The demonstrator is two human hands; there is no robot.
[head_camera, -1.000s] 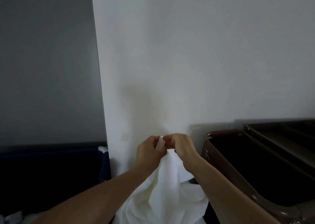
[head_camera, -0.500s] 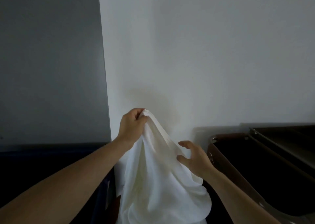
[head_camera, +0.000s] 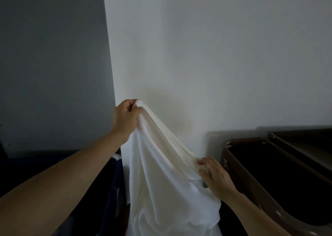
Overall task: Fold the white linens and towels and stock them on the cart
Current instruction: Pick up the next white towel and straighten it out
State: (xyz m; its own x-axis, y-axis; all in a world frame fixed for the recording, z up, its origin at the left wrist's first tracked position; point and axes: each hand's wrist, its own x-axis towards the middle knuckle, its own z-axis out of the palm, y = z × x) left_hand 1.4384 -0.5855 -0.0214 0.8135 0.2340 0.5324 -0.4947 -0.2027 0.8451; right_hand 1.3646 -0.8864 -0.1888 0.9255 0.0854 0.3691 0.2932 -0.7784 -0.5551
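White towel [head_camera: 158,182] draped, creased; left hand [head_camera: 125,119] grip clenched on corner, right hand [head_camera: 213,178] pinching edge.

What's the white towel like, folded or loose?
The towel hangs loose, unfolded: left hand grips its top, right hand holds an edge lower.

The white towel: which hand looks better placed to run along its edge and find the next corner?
Probably the right hand. It pinches the taut top edge of the white towel lower down, free to slide outward, while the left hand holds one end up high as the anchor.
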